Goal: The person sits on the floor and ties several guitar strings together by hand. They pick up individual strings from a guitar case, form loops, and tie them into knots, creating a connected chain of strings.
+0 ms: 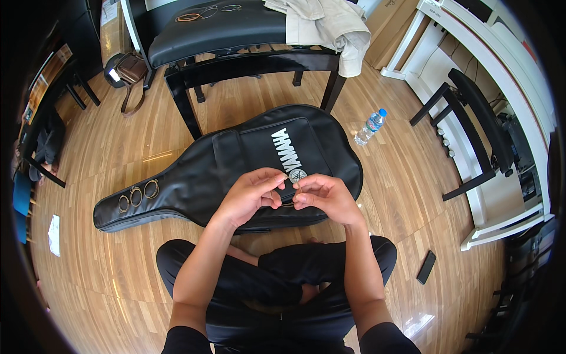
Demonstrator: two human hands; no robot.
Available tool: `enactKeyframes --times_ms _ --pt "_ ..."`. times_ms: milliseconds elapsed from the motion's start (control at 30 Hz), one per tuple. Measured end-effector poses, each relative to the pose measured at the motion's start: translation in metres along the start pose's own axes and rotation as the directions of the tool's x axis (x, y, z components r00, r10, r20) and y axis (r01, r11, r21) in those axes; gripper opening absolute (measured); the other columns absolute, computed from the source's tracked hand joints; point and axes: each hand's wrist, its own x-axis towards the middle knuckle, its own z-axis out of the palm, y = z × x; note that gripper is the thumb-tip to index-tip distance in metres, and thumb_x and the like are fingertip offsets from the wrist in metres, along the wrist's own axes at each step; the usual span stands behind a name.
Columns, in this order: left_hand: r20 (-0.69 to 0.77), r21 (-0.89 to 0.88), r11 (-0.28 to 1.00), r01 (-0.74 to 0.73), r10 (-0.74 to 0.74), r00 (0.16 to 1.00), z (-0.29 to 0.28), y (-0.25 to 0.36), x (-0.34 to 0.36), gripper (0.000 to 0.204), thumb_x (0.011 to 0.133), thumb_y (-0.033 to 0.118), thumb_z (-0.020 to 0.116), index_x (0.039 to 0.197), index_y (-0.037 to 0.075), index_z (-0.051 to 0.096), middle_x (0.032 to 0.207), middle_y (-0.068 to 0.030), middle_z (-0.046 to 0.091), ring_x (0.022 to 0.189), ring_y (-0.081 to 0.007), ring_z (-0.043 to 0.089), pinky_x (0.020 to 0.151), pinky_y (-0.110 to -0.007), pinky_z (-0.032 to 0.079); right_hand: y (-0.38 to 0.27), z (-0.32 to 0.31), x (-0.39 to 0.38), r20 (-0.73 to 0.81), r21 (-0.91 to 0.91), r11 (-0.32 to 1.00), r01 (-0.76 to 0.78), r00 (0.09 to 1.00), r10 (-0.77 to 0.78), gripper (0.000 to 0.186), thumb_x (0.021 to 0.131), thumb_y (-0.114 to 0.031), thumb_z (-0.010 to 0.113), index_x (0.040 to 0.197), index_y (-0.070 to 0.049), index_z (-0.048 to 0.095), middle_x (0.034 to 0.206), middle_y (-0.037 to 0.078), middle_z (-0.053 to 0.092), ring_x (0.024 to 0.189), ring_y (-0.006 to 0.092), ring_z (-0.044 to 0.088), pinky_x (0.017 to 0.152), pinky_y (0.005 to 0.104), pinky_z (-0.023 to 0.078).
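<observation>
A black guitar gig bag (194,168) lies flat on the floor before my crossed legs, its neck end pointing left. Over its wide body, my left hand (250,197) and my right hand (329,199) face each other a short way apart. Both are closed in a pinch on a thin guitar string (287,205), part of whose curve shows below the fingers. The fingers hide most of the string. Three coiled strings (135,196) rest in a row on the bag's narrow end.
Behind the bag stands a black padded bench (224,32) with more coiled strings (209,12) and a beige garment (327,26). A water bottle (370,128) and a phone (426,267) are on the floor to the right, near a black stool (480,118) and white keyboard (525,76). A brown bag (131,68) sits far left.
</observation>
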Motion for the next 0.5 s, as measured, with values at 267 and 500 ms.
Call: enactKeyframes --times_ms 267,500 --pt "-0.088 0.217 0.965 -0.147 0.17 0.982 0.008 0.002 0.0 0.033 0.096 0.025 0.062 0.113 -0.003 0.06 0.097 -0.0093 0.065 0.082 -0.0172 0.067 0.071 -0.028 0.053 0.007 -0.002 0.006 -0.109 0.018 0.996 0.091 0.99 -0.088 0.025 0.087 0.0 0.068 0.111 0.003 0.065 0.103 0.013 0.069 0.094 0.0211 0.068 0.082 0.0334 0.059" --pt "-0.084 0.197 0.969 -0.146 0.165 0.983 0.012 0.002 -0.001 0.033 0.097 0.023 0.06 0.116 -0.004 0.061 0.11 -0.0132 0.067 0.097 -0.0214 0.068 0.079 -0.03 0.054 0.01 -0.001 0.007 -0.134 0.027 0.995 0.095 0.987 -0.09 0.026 0.088 -0.002 0.068 0.113 0.004 0.064 0.106 0.014 0.068 0.095 0.0209 0.068 0.083 0.0329 0.058"
